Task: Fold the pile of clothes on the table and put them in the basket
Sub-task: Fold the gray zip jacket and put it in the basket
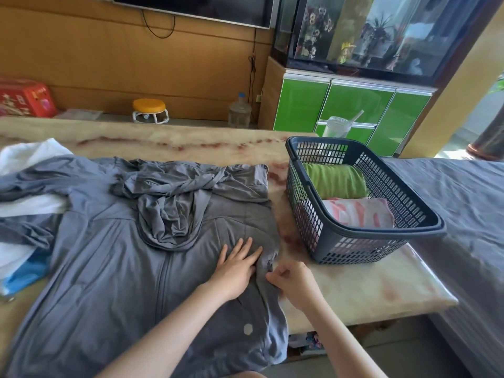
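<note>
A grey zip-up hooded jacket [114,268] lies spread front-up on the marble table [174,144], its hood and one sleeve bunched across the chest. My left hand [237,266] presses flat on the jacket's right side, fingers straight. My right hand [291,282] pinches the jacket's right edge, just beside the left hand. A dark blue plastic basket [362,241] stands to the right on the table. It holds a rolled green cloth [335,181] and a folded pink-and-white garment [360,212].
White, grey and blue clothes [24,203] lie piled at the table's left end. A plastic cup with a straw [339,126] stands behind the basket. A grey-covered bed [469,203] adjoins the table's right edge. A green cabinet with an aquarium stands beyond.
</note>
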A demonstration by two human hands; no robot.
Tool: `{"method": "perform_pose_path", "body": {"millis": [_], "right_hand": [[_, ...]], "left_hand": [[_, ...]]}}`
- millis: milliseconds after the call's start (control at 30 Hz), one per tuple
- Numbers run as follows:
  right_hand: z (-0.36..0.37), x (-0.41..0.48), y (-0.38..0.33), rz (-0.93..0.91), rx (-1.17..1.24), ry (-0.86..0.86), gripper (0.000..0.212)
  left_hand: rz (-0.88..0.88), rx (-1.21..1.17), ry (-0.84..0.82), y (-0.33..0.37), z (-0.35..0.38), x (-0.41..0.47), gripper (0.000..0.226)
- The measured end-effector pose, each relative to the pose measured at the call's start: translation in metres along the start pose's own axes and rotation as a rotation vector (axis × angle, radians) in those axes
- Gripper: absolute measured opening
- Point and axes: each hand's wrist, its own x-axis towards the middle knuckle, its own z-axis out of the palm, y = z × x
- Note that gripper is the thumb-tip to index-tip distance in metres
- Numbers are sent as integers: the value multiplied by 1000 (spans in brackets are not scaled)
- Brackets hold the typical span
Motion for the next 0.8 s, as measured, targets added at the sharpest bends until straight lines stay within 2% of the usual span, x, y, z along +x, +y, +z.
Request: {"method": "perform_pose_path", "body": {"millis": [100,200,433,500,567,700,733,800], "right_hand": [[-15,-12,17,72,-107,86,25],[-22,-22,33,131,-253,94,24],[-24,-23,21,99,-206,165,31],[-22,-21,18,86,-228,123,25],[-18,-23,18,72,-197,107,17],[-21,-27,27,136,49,158,11],[-21,-29,27,147,20,149,13],[-21,-33,26,115,-186,139,21]], "left_hand": [[-3,6,-17,1,-1,-1,53],[11,2,-8,9,-3,-1,53],[67,37,167,27,-4,14,51],[75,66,116,28,-10,24,48],[86,64,-8,32,-14,31,47],[91,91,-65,33,-11,36,52],[96,116,-63,31,-8,36,53],[99,151,-61,30,-4,35,55]]}}
